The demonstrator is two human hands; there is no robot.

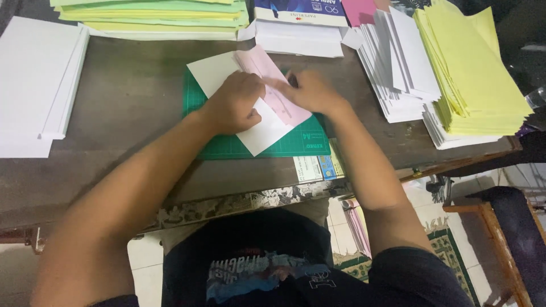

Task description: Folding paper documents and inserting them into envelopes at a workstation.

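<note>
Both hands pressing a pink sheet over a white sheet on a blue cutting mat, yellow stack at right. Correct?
Not quite: the cutting mat is green, not blue, as the head view shows. The rest holds: left hand and right hand press a pink sheet over a white sheet, yellow stack at right.

Home paper-craft workstation. Worn wooden desk [131, 96] carrying a green cutting mat [296, 142], stacks of white sheets [34, 79], yellow paper [478, 74] and green paper [153, 8], plus an opened paper ream [298, 23]. Tiled floor [142, 267] with patterned rug [449, 250] below.
</note>
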